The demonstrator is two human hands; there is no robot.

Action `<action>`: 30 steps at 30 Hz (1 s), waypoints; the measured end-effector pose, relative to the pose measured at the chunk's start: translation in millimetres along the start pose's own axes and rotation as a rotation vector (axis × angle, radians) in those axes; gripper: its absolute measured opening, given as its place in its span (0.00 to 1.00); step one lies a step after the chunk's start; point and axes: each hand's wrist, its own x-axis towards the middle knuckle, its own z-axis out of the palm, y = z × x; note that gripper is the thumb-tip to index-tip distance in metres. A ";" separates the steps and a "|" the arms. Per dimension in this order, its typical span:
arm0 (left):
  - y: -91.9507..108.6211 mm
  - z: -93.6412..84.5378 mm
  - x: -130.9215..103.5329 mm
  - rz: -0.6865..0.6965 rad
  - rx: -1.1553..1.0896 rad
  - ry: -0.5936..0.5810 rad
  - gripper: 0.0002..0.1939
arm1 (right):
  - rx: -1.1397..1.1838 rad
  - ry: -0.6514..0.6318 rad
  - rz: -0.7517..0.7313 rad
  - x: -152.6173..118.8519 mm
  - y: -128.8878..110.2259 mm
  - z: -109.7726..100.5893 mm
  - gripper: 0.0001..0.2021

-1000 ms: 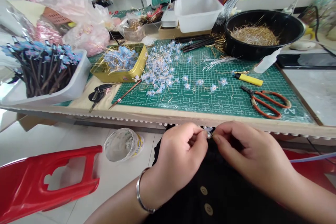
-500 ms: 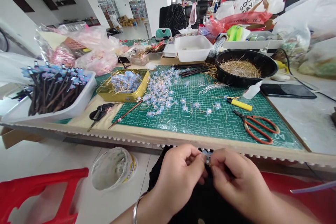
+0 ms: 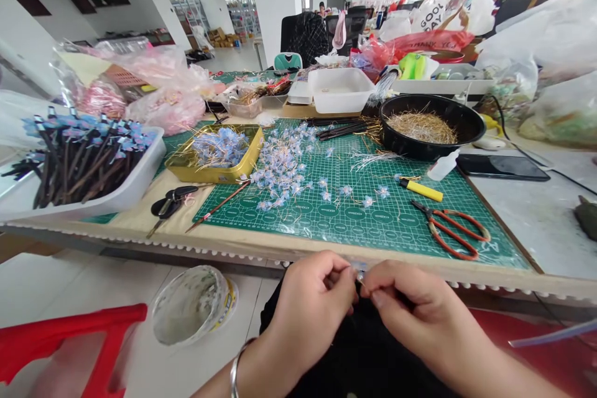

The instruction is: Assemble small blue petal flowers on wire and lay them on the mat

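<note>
My left hand point(image 3: 314, 305), with a silver bracelet at the wrist, is closed in a pinch above my dark lap. Between the fingertips shows a small blue flower point(image 3: 360, 275), mostly covered by the fingers. My right hand point(image 3: 415, 308) is closed close beside it, thumb and forefinger on a thin copper-coloured wire point(image 3: 364, 285) at the flower. Beyond the hands, loose blue flowers point(image 3: 280, 174) with wire stems lie heaped on the green cutting mat point(image 3: 326, 224). Several more are spread singly to the right.
Orange-handled pliers point(image 3: 454, 230), a yellow lighter point(image 3: 422, 189) and a white bottle point(image 3: 443, 166) lie right. A gold tin point(image 3: 209, 173) of flowers and a white tray point(image 3: 140, 177) of dark stems stand left. Behind is a black bowl point(image 3: 387, 130) of wires. A bucket point(image 3: 186, 308) stands below.
Both hands have shifted slightly left in the view, still pinched together. A bit of copper-coloured wire now shows between the fingertips. The view itself has turned a little.
</note>
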 end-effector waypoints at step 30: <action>-2.3 -4.3 7.6 -0.046 -0.172 0.050 0.08 | 0.199 -0.317 0.239 20.7 7.2 -25.2 0.10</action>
